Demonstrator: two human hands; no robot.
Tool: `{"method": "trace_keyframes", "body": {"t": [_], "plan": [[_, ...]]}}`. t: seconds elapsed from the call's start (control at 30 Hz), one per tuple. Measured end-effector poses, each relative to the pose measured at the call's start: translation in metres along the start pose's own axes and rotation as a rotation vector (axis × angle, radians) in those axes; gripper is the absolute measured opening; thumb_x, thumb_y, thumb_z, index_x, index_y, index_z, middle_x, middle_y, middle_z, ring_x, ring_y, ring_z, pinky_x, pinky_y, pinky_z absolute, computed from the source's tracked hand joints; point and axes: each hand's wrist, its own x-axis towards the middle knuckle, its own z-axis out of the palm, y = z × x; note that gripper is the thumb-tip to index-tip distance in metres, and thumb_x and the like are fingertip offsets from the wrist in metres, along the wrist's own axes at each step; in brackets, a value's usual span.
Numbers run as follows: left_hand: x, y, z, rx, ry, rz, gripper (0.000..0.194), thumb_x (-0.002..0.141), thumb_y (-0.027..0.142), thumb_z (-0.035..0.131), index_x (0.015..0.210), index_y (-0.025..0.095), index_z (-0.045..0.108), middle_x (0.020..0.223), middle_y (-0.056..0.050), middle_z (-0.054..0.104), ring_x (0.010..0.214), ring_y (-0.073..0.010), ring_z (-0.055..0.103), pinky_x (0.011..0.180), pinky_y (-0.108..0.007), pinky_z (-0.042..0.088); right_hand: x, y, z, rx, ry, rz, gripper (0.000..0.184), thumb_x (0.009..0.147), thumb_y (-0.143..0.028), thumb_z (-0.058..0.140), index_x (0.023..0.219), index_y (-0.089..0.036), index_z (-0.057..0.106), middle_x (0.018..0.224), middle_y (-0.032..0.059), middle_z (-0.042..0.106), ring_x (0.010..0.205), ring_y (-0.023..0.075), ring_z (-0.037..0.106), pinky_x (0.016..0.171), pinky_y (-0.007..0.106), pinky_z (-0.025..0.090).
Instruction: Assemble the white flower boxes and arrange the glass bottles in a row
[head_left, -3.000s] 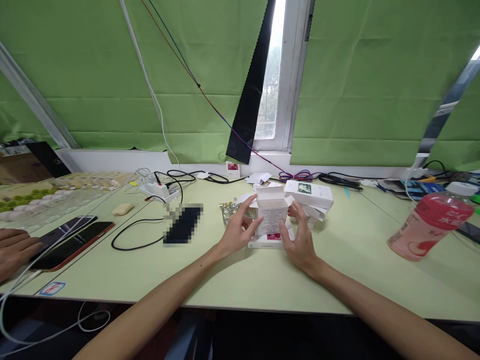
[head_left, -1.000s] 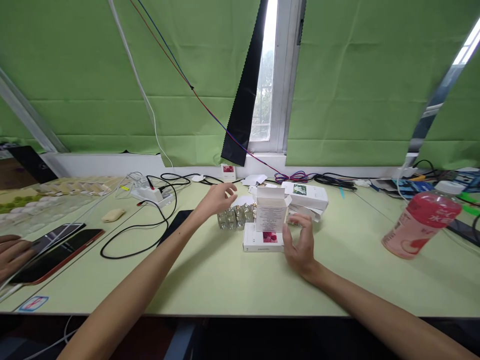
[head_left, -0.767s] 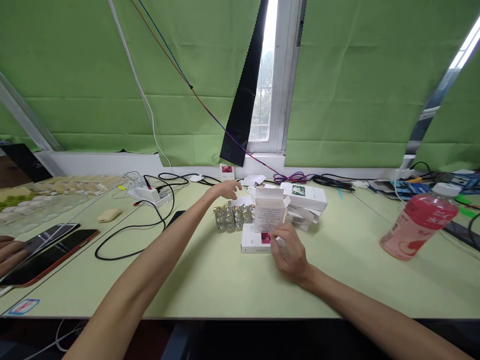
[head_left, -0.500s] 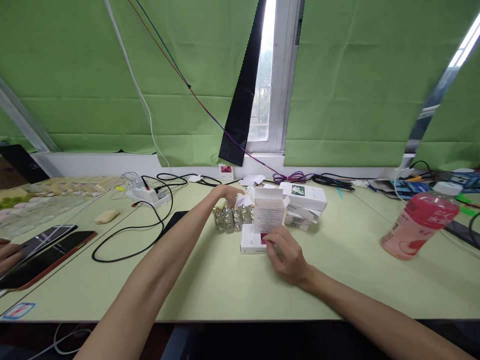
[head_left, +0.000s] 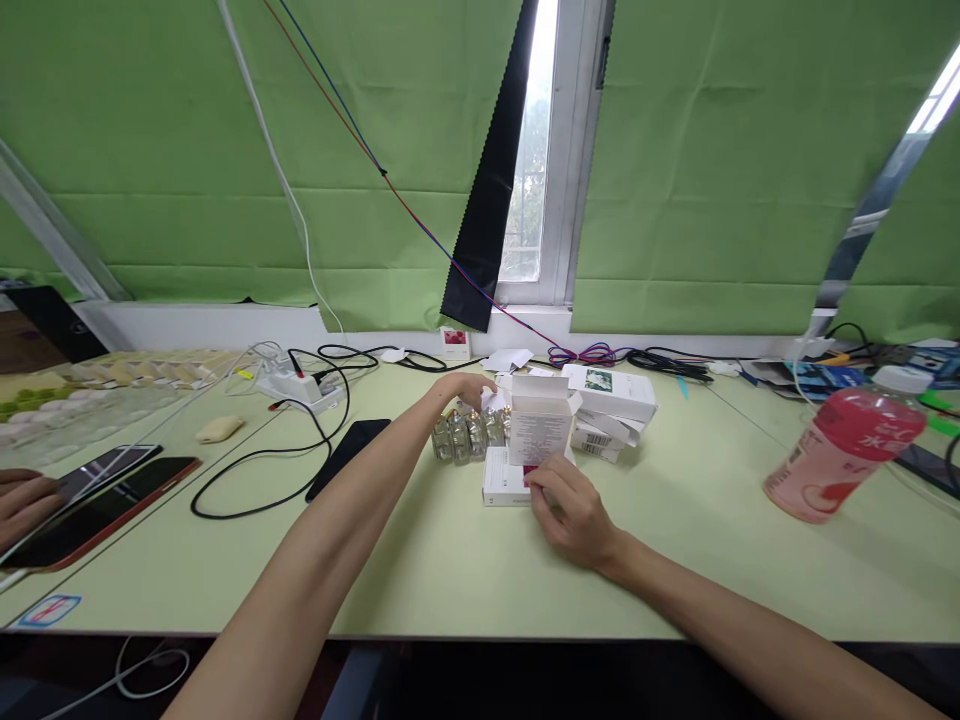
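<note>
My left hand [head_left: 472,388] reaches over the back of a row of small clear glass bottles [head_left: 469,438]. Its fingers bend downward and are partly hidden behind the wrist, so what they touch cannot be made out. A small white carton [head_left: 538,432] stands upright with its top flaps open and printed text on the near side. Beneath it lies a flat white box [head_left: 504,488] with a dark red patch. Curled fingers of my right hand [head_left: 576,510] press at the carton's lower edge, just above the flat box.
White boxes [head_left: 611,395] are stacked right of the carton. A pink drink bottle [head_left: 844,445] stands at the right. A black phone [head_left: 349,455], a power strip [head_left: 304,390] and cables lie left. Another person's hand [head_left: 28,505] rests on phones at the far left.
My left hand has bent its fingers down toward the bottles, from a more outstretched pose. My right hand and the carton stay in place. The view has shifted slightly.
</note>
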Motion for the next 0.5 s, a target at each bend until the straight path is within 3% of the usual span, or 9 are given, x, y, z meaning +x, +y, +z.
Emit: {"method": "trace_keyframes", "body": {"t": [0.27, 0.5], "plan": [[-0.01, -0.003, -0.012, -0.007, 0.006, -0.002, 0.084, 0.06, 0.029, 0.082, 0.14, 0.025, 0.054, 0.139, -0.01, 0.06, 0.112, -0.0256, 0.064, 0.09, -0.029, 0.052, -0.002, 0.001, 0.001, 0.005, -0.016, -0.007, 0.023, 0.09, -0.005, 0.048, 0.102, -0.021, 0.06, 0.079, 0.0047, 0.062, 0.073, 0.0203, 0.059, 0.061, 0.033, 0.051], [-0.03, -0.02, -0.02, -0.149, 0.28, 0.156, 0.075, 0.062, 0.039, 0.081, 0.132, 0.022, 0.061, 0.137, -0.01, 0.062, 0.116, -0.0292, 0.062, 0.097, -0.036, 0.051, -0.003, 0.002, 0.002, 0.013, -0.011, -0.019, 0.022, 0.089, -0.003, 0.05, 0.1, -0.019, 0.06, 0.078, 0.005, 0.062, 0.074, 0.0197, 0.058, 0.062, 0.032, 0.05]]}}
